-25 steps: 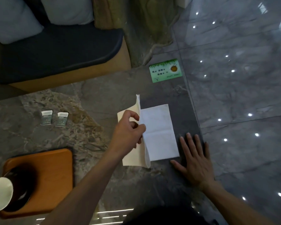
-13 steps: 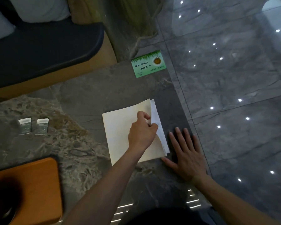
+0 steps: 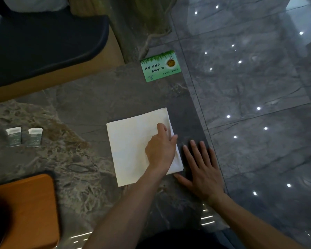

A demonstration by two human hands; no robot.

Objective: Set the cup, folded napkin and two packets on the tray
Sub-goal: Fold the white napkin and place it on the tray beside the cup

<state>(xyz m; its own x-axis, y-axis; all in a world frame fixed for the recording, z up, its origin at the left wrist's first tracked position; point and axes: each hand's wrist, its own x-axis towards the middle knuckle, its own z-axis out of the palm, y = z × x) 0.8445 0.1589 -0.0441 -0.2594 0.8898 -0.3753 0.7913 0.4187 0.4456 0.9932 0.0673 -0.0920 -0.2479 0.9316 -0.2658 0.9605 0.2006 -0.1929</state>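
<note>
A white napkin [image 3: 133,148] lies folded flat on the stone table, near its right edge. My left hand [image 3: 161,150] rests on the napkin's right side, fingers curled and thumb at the folded edge. My right hand [image 3: 201,169] lies flat and spread on the table, just right of the napkin. Two small green-and-white packets [image 3: 13,136] [image 3: 34,137] lie side by side at the far left. The orange wooden tray [image 3: 30,203] shows at the bottom left. A dark shape on its left part is cut off by the frame, and no cup is clearly visible.
A green card [image 3: 160,66] lies at the table's far right corner. A cushioned bench [image 3: 43,42] stands behind the table. The table's right edge [image 3: 205,130] runs just beyond my right hand, with glossy floor below.
My left hand has carried the napkin's lifted half over to the right and laid it flat on the other half. My right hand has stayed put. The view shifted, cutting off the cup.
</note>
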